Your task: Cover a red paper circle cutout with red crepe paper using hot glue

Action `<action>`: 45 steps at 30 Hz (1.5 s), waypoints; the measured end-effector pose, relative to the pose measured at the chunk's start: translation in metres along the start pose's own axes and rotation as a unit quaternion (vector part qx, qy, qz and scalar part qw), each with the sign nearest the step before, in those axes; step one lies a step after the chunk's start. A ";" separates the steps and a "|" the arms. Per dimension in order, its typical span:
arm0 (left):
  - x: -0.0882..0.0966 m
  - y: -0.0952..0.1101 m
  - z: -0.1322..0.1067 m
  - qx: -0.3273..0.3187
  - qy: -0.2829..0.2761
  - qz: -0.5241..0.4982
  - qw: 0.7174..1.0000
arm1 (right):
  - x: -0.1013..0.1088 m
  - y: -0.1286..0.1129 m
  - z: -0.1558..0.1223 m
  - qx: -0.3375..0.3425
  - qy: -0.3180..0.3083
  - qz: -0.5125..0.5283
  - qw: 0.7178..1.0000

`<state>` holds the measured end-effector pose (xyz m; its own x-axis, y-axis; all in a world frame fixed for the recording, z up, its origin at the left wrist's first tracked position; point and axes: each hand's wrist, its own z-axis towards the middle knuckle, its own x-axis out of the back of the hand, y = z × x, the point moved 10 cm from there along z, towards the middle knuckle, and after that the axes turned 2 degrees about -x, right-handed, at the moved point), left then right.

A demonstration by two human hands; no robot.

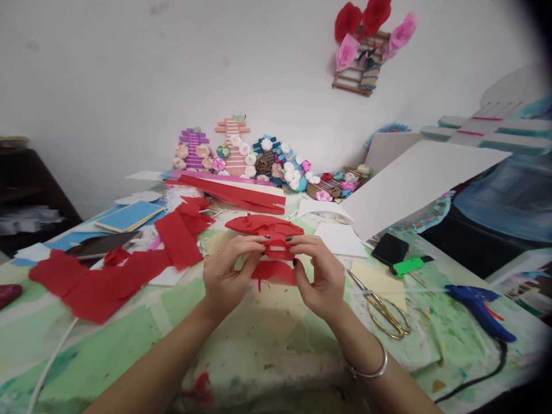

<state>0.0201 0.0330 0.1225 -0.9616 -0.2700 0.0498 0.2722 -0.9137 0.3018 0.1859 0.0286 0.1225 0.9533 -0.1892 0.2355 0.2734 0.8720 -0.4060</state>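
Between my two hands, just above the table, is a small piece of red crepe paper. My left hand pinches its left end between thumb and fingers. At the right end, the fingers of my right hand grip the same piece, the thumb a little lower. Behind it lies a larger crumpled red paper shape with a curved edge. A further red paper strip shows below the held piece, between the hands; whether it is joined to that piece I cannot tell.
Gold-handled scissors, a blue glue gun and a black phone-like object lie to the right. Red crepe paper spreads across the left. Decorated stick crafts line the wall. A white board leans at the right.
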 end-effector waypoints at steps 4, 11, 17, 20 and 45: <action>-0.001 0.001 -0.001 -0.007 -0.006 0.006 1.000 | 0.010 0.006 0.004 -0.065 0.006 0.083 0.994; -0.004 0.001 -0.001 -0.004 -0.018 -0.011 1.000 | -0.001 0.017 0.026 -0.155 -0.085 0.067 0.982; -0.004 0.004 -0.001 -0.020 -0.023 0.003 1.000 | -0.005 0.034 0.023 -0.237 -0.057 0.077 0.967; -0.005 0.004 -0.002 -0.020 -0.026 0.000 0.999 | -0.007 0.040 0.016 -0.275 -0.032 0.096 0.956; -0.005 0.011 0.000 -0.044 -0.034 0.023 0.998 | -0.007 0.055 0.004 -0.342 -0.045 0.228 0.910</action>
<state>0.0279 0.0243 0.1252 -0.9475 -0.2938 0.1264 0.3152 -0.9246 0.2140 0.1938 0.0797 0.1025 0.9817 0.1869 -0.0366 -0.1029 0.3591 -0.9276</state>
